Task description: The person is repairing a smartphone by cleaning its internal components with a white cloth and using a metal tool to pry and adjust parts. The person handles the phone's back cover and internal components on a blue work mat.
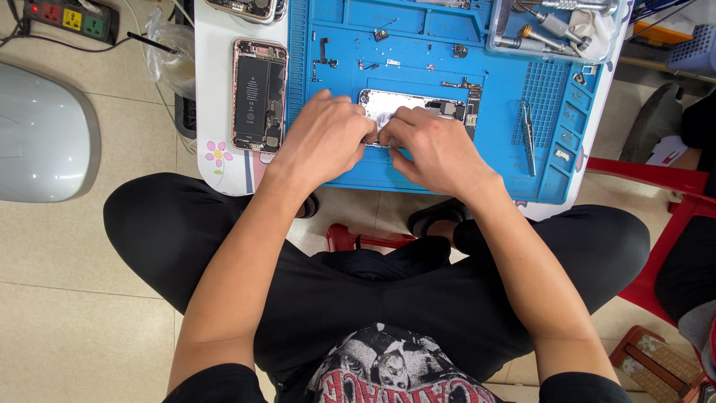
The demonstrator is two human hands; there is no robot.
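From the head view, looking straight down, the person sits at a small white worktop point(216, 179) with a blue mat point(418, 168) on it. On the mat lies an open phone shell point(418, 104), silver inside. Its long side runs left to right, straight across in front of the person.

Both hands are on the near edge of the shell. The left hand point(322, 138) covers the left end, with its fingers curled down onto it. The right hand point(440, 145) sits just beside it, touching it, and its fingertips press near the middle of the shell. Both hands are closed tight around the shell's edge, pinching at something small. I cannot tell what it is, because the fingers hide it. The right end of the shell sticks out past the right hand, bare.

The two hands are equally close to the shell. It lies just past the knuckles, away from the body.

Left of the mat lies another open phone point(259, 95), pink at the rim, long side pointing away. Tweezers point(528, 138) rest on the mat well to the right of the right hand. A clear tray of tools point(556, 30) sits at the far right corner.
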